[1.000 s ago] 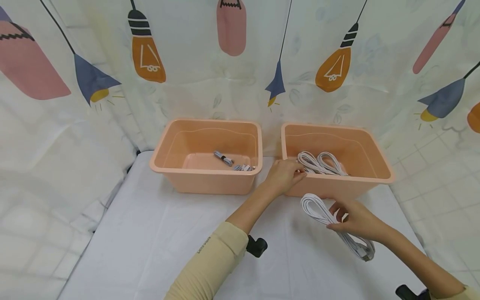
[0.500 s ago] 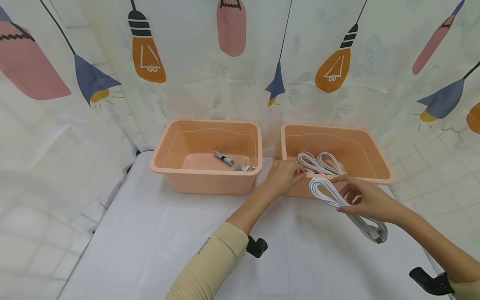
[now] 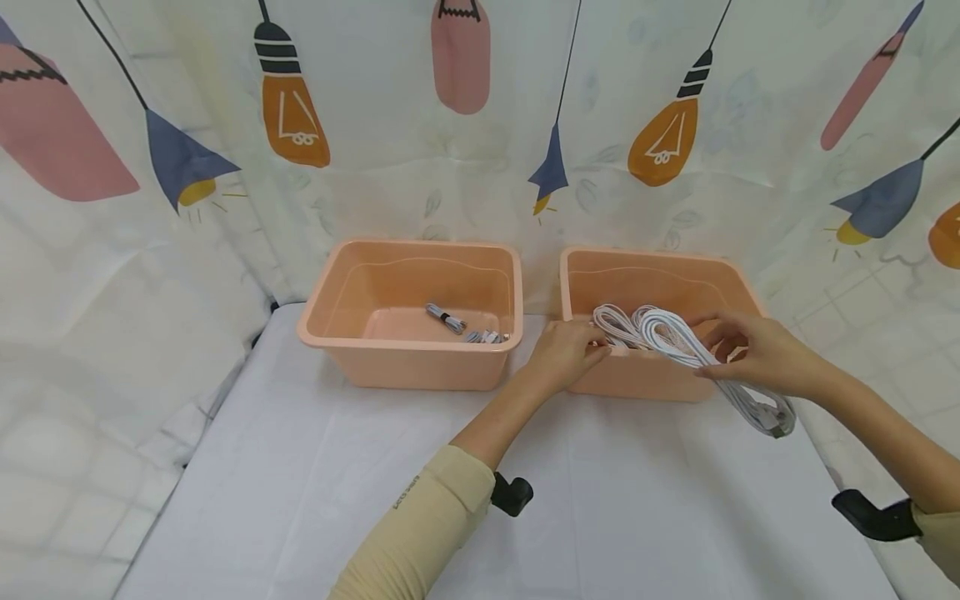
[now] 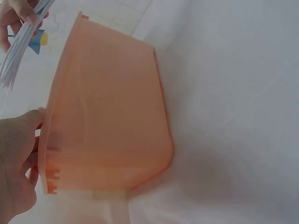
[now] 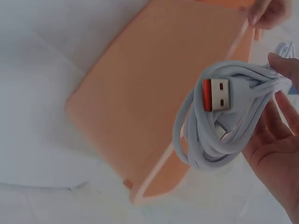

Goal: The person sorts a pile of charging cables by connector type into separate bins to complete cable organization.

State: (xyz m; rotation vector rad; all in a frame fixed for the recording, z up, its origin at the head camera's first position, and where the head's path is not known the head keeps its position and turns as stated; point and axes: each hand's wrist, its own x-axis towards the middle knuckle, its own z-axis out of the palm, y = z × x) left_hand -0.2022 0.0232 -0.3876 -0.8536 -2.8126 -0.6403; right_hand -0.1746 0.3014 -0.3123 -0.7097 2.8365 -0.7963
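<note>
In the head view my right hand (image 3: 761, 354) pinches a coiled white USB cable (image 3: 738, 392) over the front rim of the right peach bin (image 3: 652, 379). Its USB plug (image 5: 219, 94), with an orange insert, faces the camera in the right wrist view. My left hand (image 3: 566, 354) grips the near left corner of that bin's rim; the left wrist view shows the thumb outside the rim (image 4: 46, 116) and other fingers behind it. Inside the right bin lie more coiled white cables (image 3: 617, 321), partly hidden behind the held cable.
A second peach bin (image 3: 408, 367) stands to the left, holding a grey cable bundle (image 3: 445, 317) with a black tie and another small grey bundle (image 3: 483, 337). Both bins rest on a white-covered table (image 3: 360, 467) against a patterned curtain (image 3: 495, 192).
My right hand has lifted the USB cable from in front of the right bin, up and to the right, until it is over the rim. My left hand has stayed at the bin's corner.
</note>
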